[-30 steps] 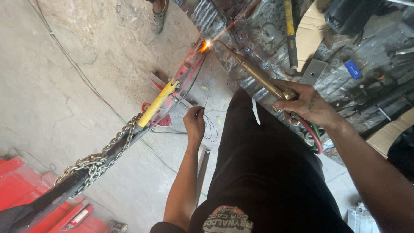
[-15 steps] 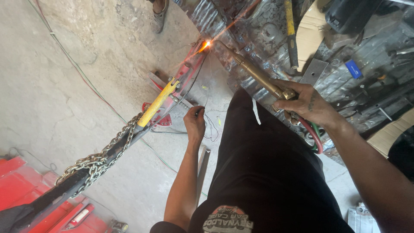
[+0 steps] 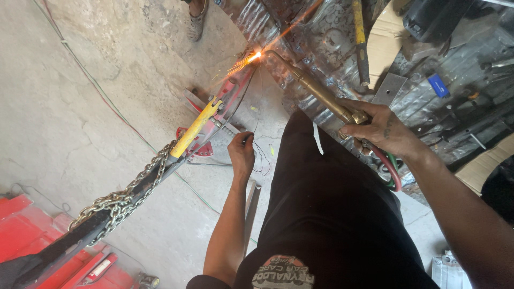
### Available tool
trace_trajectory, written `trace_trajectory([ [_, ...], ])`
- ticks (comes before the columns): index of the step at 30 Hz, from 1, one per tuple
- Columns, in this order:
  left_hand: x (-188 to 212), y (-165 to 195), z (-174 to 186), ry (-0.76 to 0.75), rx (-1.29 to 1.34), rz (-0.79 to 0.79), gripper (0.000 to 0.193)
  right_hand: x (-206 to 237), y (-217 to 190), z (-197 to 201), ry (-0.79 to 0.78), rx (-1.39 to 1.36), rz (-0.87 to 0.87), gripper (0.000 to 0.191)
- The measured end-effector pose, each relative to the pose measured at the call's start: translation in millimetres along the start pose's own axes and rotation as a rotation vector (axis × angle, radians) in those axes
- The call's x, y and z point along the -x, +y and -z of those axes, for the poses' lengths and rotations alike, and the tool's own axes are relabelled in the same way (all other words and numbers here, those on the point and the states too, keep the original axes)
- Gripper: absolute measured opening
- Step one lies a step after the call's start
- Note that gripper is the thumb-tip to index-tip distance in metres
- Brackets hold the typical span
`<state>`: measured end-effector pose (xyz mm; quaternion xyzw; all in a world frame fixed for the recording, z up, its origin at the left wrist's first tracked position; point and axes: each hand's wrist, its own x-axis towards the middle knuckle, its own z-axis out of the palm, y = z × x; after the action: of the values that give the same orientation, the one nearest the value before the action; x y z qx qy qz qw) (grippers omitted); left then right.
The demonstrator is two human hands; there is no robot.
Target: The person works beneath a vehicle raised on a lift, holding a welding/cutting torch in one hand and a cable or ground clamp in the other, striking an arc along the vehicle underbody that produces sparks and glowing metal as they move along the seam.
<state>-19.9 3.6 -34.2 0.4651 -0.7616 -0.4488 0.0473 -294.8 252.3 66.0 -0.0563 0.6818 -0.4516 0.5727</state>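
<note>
My right hand [image 3: 383, 130] grips a brass gas torch [image 3: 317, 91] with red and green hoses [image 3: 392, 171] trailing from it. The torch tip points at a bright orange flame [image 3: 254, 56] that throws sparks against a red metal part [image 3: 232, 93]. My left hand [image 3: 241, 152] pinches a thin wire rod [image 3: 256, 101] that runs up toward the flame. A yellow-handled tool [image 3: 194, 130] is clamped on the red part, and a steel chain [image 3: 124, 194] wraps the dark bar below it. My dark trouser leg fills the lower middle.
Crinkled silver sheet metal [image 3: 316, 37] lies ahead with a yellow-handled hammer [image 3: 360, 37], a blue object [image 3: 438, 85] and cardboard [image 3: 393, 37] on it. A red frame [image 3: 32, 241] sits at the lower left. Thin cables [image 3: 96, 88] cross the concrete floor. Another person's sandalled foot [image 3: 197, 18] stands at the top.
Sparks now spray wider from the flame. Both hands hold nearly the same positions.
</note>
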Motion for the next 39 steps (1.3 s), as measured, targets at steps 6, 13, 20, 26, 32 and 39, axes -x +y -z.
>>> trace_trajectory([
  [6,0.8,0.0,-1.5,-0.007,0.015,0.036,0.012,3.6,-3.0,0.2,-0.013,-0.01,0.027,0.073],
  [13,0.6,0.3,-1.3,0.0,-0.003,0.001,0.011,5.6,-10.6,-0.5,-0.014,0.005,0.009,0.074],
  [20,0.1,0.3,-1.6,-0.007,-0.001,0.04,0.012,3.0,-7.8,-1.5,0.019,0.035,-0.06,0.075],
  [26,2.1,0.7,0.0,-0.012,-0.025,0.053,0.013,4.1,-2.6,-1.8,0.009,0.024,-0.024,0.076],
  [32,1.8,2.3,1.1,-0.021,-0.029,0.015,0.012,2.7,-0.9,-2.7,0.002,0.013,0.006,0.076],
  [39,0.7,-1.1,0.2,-0.01,-0.038,-0.034,0.013,4.3,-2.6,-4.9,0.005,0.036,-0.02,0.077],
])
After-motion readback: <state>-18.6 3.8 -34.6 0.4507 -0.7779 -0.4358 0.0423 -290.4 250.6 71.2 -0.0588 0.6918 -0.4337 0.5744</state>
